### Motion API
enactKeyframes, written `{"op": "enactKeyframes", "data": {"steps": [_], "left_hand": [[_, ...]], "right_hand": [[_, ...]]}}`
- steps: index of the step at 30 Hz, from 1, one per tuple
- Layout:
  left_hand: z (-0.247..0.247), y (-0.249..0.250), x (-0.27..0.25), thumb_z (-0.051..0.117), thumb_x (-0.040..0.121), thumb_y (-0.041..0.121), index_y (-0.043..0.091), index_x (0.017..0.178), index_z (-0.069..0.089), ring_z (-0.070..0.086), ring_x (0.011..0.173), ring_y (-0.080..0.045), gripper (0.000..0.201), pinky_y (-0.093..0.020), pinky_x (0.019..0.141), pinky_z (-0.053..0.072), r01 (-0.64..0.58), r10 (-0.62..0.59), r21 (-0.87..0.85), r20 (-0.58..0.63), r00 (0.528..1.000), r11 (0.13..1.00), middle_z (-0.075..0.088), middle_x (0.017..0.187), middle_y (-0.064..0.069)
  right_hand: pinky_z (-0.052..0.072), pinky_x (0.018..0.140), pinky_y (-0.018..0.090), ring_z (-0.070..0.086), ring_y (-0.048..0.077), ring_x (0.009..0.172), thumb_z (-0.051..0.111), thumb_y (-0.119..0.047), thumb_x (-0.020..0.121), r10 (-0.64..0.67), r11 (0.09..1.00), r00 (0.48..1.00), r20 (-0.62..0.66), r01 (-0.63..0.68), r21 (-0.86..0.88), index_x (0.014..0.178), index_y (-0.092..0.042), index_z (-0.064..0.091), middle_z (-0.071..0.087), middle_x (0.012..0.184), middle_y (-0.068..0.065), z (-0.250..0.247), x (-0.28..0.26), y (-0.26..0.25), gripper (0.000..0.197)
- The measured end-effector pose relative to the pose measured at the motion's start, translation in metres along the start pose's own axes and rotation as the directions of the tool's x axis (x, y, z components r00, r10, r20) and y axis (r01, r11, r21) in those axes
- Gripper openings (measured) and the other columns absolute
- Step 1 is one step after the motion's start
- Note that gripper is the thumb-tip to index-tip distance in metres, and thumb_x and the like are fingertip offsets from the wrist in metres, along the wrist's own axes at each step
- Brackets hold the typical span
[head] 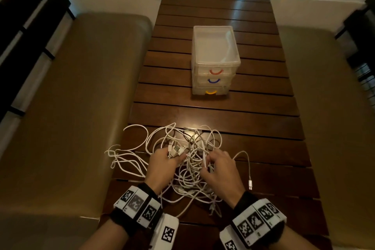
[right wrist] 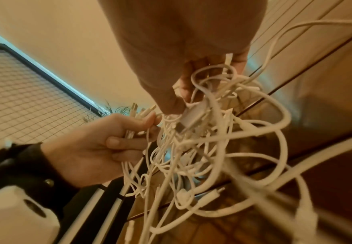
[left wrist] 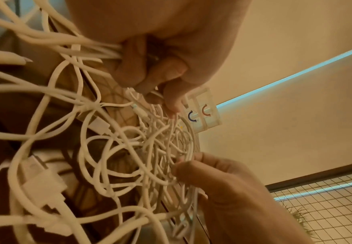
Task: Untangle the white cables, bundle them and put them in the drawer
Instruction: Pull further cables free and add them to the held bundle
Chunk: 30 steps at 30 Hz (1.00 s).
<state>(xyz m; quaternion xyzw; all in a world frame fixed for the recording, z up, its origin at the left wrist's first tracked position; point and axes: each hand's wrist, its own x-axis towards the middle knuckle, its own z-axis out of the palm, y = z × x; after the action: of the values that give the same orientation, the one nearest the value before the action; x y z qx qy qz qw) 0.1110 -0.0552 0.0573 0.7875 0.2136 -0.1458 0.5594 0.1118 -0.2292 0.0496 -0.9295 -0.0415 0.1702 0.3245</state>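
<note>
A tangle of white cables (head: 190, 170) lies on the near end of the dark slatted wooden table (head: 223, 111). My left hand (head: 172, 157) grips a bunch of several cable ends with their plugs (head: 177, 150) at the tangle's left. My right hand (head: 209, 165) pinches strands on the tangle's right side. In the left wrist view my left hand's fingers (left wrist: 150, 71) curl round the cords (left wrist: 129, 148). The right wrist view shows my right hand (right wrist: 191, 92) holding strands and a plug (right wrist: 189, 118). A clear three-drawer unit (head: 215, 61), drawers closed, stands further back.
The unit's handles are red (head: 216, 71), blue (head: 213, 81) and yellow (head: 211, 92). One loose plug (head: 250, 183) lies to the right of my right hand. Padded benches (head: 71, 107) flank the table on both sides. A wire grid panel (left wrist: 327, 206) stands off to the side.
</note>
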Motion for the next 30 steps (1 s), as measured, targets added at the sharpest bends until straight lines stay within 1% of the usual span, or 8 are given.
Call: {"op": "enactKeyframes", "data": {"steps": [3,7,11,17,22,25,28,30], "left_hand": [[0.0,-0.001,-0.003,0.069,0.087,0.023,0.02,0.08,0.075,0.068,0.076,-0.003,0.01,-0.025,0.07,0.048,-0.042,0.041,0.02,0.028,0.999,0.999,0.075,0.078,0.007],[-0.002,-0.004,-0.009,0.072,0.085,0.021,0.02,0.084,0.074,0.066,0.078,-0.006,0.002,-0.032,0.074,0.053,-0.147,0.143,0.13,0.039,0.989,0.981,0.073,0.081,0.007],[-0.001,0.003,-0.014,0.069,0.087,0.021,0.018,0.087,0.074,0.066,0.08,-0.004,0.006,-0.031,0.077,0.054,-0.149,0.149,0.085,0.0,0.989,0.985,0.073,0.082,0.007],[-0.007,0.006,-0.012,0.065,0.09,0.016,0.019,0.092,0.074,0.068,0.082,-0.005,0.01,-0.027,0.078,0.052,-0.105,0.1,-0.083,-0.057,0.993,0.991,0.075,0.086,0.006],[-0.013,0.006,-0.014,0.065,0.09,0.014,0.017,0.1,0.073,0.068,0.091,-0.005,0.014,-0.026,0.082,0.051,-0.117,0.112,-0.126,-0.044,0.993,0.985,0.075,0.094,0.005],[-0.008,0.014,-0.023,0.065,0.089,0.013,0.018,0.097,0.072,0.067,0.084,-0.001,0.012,-0.017,0.073,0.05,-0.169,0.168,-0.131,-0.023,0.986,0.977,0.074,0.09,0.006],[-0.013,0.029,-0.01,0.061,0.092,0.012,0.017,0.087,0.069,0.061,0.062,0.004,0.01,-0.015,0.061,0.045,-0.164,0.129,-0.179,-0.19,0.973,0.97,0.068,0.076,0.005],[-0.028,0.041,0.002,0.059,0.095,0.017,0.016,0.082,0.066,0.052,0.053,0.002,0.015,-0.017,0.058,0.042,-0.171,0.096,-0.211,-0.323,0.941,0.962,0.06,0.069,0.006]], "right_hand": [[0.039,0.078,0.027,0.044,0.001,0.083,0.063,-0.022,0.085,-0.056,0.996,0.997,-0.06,0.06,0.061,0.076,-0.035,0.049,0.05,0.084,-0.02,-0.003,-0.003,0.0,0.022],[0.042,0.084,0.022,0.051,0.001,0.095,0.066,-0.025,0.087,-0.145,0.983,0.987,-0.068,0.152,0.102,0.119,-0.033,0.066,0.06,0.104,-0.02,-0.008,0.0,-0.006,0.033],[0.048,0.076,0.028,0.055,0.002,0.081,0.065,-0.049,0.087,-0.075,0.994,0.997,0.014,0.074,0.084,0.093,-0.028,0.075,0.061,0.085,-0.013,-0.011,0.004,-0.015,0.025],[0.046,0.084,0.038,0.05,0.004,0.074,0.067,-0.037,0.085,-0.012,0.999,0.985,0.174,0.017,-0.027,0.057,-0.025,0.055,0.052,0.073,-0.011,-0.016,0.013,-0.025,0.033],[0.045,0.055,0.025,0.05,0.003,0.052,0.07,-0.023,0.086,0.119,0.95,0.988,0.094,-0.141,0.279,0.06,-0.016,0.064,0.058,0.06,-0.007,-0.023,0.027,-0.022,0.028],[0.052,0.063,0.031,0.057,0.007,0.058,0.068,-0.032,0.086,0.047,0.99,0.993,0.109,-0.061,0.125,0.068,-0.019,0.068,0.063,0.064,-0.007,-0.019,0.026,-0.029,0.022],[0.049,0.079,0.032,0.058,0.014,0.073,0.066,-0.034,0.083,0.026,0.996,0.97,0.241,-0.005,-0.087,0.066,-0.023,0.058,0.06,0.07,-0.009,-0.011,0.021,-0.04,0.021],[0.05,0.07,0.028,0.061,0.015,0.074,0.068,-0.029,0.08,0.118,0.988,0.948,0.297,-0.082,-0.131,0.068,-0.021,0.06,0.064,0.075,-0.004,-0.009,0.021,-0.032,0.017]]}}
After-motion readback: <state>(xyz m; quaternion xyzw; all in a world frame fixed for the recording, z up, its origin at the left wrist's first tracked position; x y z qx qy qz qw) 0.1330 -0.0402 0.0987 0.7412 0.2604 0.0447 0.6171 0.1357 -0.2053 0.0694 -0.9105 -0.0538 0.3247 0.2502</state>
